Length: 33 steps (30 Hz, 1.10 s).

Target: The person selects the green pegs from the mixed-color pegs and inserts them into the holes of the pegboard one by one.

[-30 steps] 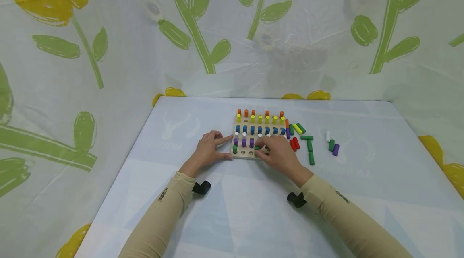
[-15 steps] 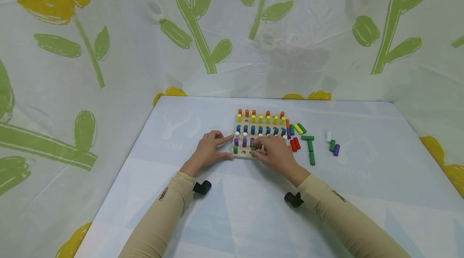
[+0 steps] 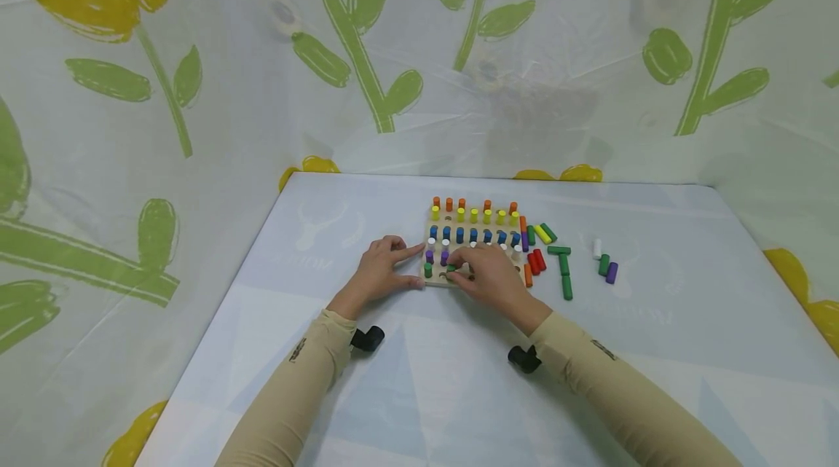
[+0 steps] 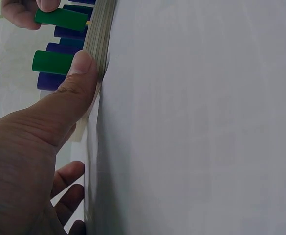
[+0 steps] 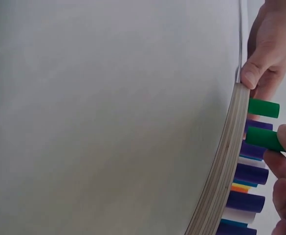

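1. Head view: the pegboard (image 3: 454,224) was set toward the far part of the pale worktop (image 3: 419,387), with both hands brought to it.
2. A held green peg (image 5: 263,138) was pinched between thumb and fingertips of the right hand (image 3: 494,277), above the front row of the pegboard; whether its lower end had entered a hole could not be told.
3. The left hand (image 3: 379,267) was spread, its thumb and forefinger parted and rested against the left edge of the pegboard.
4. Beside that thumb, a standing green peg (image 3: 428,270) was seated upright at the near left corner.
5. Behind it, rows of purple pegs (image 3: 429,256), white pegs (image 3: 431,243), blue pegs (image 3: 473,234), yellow pegs (image 3: 474,216) and orange pegs (image 3: 448,204) were stood in order toward the back, some partly hidden by the right hand.
6. Just right of the pegboard, two red pegs (image 3: 540,260) and a loose orange peg (image 3: 528,275) were laid flat.
7. Farther right, a loose white peg (image 3: 597,248) and a loose purple peg (image 3: 612,272) were scattered, with a loose green peg (image 3: 604,264) between them.
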Tool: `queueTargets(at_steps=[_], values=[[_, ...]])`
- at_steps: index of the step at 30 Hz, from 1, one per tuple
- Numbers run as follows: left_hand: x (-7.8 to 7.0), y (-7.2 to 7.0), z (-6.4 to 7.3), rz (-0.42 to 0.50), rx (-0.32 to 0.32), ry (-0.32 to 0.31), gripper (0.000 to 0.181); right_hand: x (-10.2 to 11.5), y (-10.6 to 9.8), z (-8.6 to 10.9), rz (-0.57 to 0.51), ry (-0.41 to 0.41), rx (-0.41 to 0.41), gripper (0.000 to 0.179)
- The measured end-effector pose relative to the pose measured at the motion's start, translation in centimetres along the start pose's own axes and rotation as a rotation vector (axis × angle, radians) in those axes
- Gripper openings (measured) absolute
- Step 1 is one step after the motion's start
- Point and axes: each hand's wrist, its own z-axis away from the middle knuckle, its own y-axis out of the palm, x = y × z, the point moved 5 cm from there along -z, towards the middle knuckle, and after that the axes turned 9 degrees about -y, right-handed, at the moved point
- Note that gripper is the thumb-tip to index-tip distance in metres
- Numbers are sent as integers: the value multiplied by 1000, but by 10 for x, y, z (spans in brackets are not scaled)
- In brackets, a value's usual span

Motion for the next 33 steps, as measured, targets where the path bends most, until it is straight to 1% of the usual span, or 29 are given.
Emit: queueTargets(at_steps=[6,13,25,33], values=[[-1,-2,2,-2,-2,17,78,4,1,-2,-11,-10,-7,19],[-2,-3,3,0,-7,21,77,7,1,-3,8,-19,-12,19],[-3,-2,4,10,-31,39,75,8,5,-7,36,-4,19,19],[-2,-2,2,5,-18,28,76,6,8,-8,37,-2,32,21]])
